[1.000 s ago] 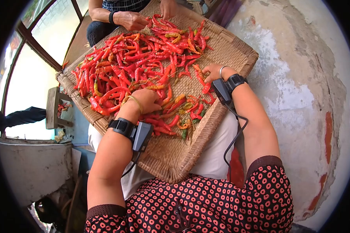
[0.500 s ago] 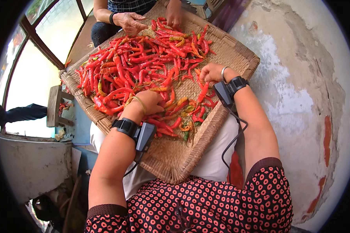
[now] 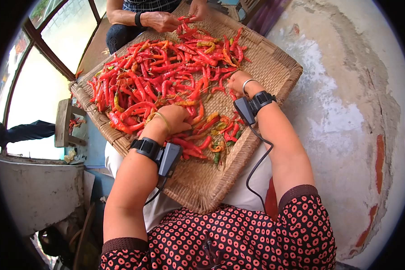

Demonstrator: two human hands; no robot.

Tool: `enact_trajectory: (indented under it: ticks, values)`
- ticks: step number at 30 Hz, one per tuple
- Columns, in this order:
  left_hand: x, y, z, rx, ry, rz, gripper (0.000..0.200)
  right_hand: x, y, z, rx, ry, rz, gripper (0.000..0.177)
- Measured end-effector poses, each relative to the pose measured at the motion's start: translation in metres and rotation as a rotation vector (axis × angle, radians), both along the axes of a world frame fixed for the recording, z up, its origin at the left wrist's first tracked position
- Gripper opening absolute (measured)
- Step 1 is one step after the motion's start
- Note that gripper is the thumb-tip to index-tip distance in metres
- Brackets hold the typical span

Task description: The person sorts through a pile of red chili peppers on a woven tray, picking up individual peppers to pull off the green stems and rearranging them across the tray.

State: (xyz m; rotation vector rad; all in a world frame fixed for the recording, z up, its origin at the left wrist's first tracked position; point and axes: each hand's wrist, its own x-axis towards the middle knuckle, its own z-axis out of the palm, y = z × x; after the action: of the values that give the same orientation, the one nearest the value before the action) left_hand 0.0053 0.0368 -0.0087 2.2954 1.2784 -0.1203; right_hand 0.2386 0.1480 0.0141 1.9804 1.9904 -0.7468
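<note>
Red chili peppers (image 3: 144, 81) lie heaped across a large woven tray (image 3: 202, 191) on my lap. My left hand (image 3: 177, 118) rests low over the near part of the heap. Its fingers are curled round red chilies, whose ends show below the palm; the fingertips are partly hidden. My right hand (image 3: 238, 82) is at the right side of the heap, fingers pinched together. A red chili (image 3: 232, 94) shows just under those fingers, mostly covered. Between my hands lies a small group of orange, yellowish and green chilies (image 3: 219, 127).
Across the tray another person's hands (image 3: 164, 20) hold a red chili near the far edge. A wooden stool (image 3: 64, 123) stands at the left beneath window frames. A rough plastered wall (image 3: 342, 112) rises at the right. Black cables hang from both wrist devices.
My right hand has shifted slightly left and up, and the long chili below it shows less. My left hand stays put. The other person's hands have lifted and come together with a chili.
</note>
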Motion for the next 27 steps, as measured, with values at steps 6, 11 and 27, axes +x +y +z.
enact_trajectory:
  ticks: [6, 11, 27]
  values:
    - [0.000, 0.001, -0.005, 0.028, -0.008, 0.011, 0.025, 0.006, -0.004, -0.008, 0.176, -0.299, 0.087, 0.028]
    - [-0.001, 0.002, -0.009, 0.019, -0.032, 0.003, 0.024, -0.018, -0.015, 0.007, 0.026, -0.488, 0.217, 0.024]
    - [0.000, 0.001, -0.008, 0.023, -0.018, 0.014, 0.025, 0.038, 0.000, 0.080, -0.151, 0.601, 0.046, 0.007]
